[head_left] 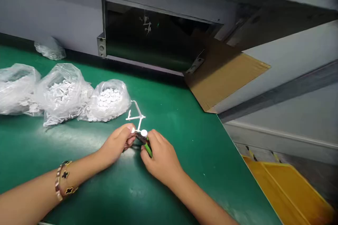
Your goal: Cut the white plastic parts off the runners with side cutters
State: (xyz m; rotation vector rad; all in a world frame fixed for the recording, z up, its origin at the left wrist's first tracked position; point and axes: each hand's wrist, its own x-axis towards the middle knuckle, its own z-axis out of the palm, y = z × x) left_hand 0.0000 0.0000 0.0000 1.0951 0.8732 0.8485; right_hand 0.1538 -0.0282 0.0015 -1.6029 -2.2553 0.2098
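Note:
My left hand (pixel 117 143) pinches a white plastic moulding runner (pixel 137 116), which stands up from my fingers over the green mat (pixel 169 119). My right hand (pixel 161 158) grips green-handled side cutters (pixel 148 149). Their dark jaws sit at the runner's lower end, right beside a round white disc (pixel 144 133) moulded on it. Both hands are close together, and my fingers hide part of the cutters. A beaded bracelet (pixel 63 179) circles my left wrist.
Clear plastic bags of white discs (pixel 108 100) and white moulded parts (pixel 63 95) lie beyond my hands, with another bag (pixel 17 89) at far left. A cardboard sheet (pixel 221 77) lies at the bench's back corner. A yellow bin (pixel 282 193) sits below the right edge.

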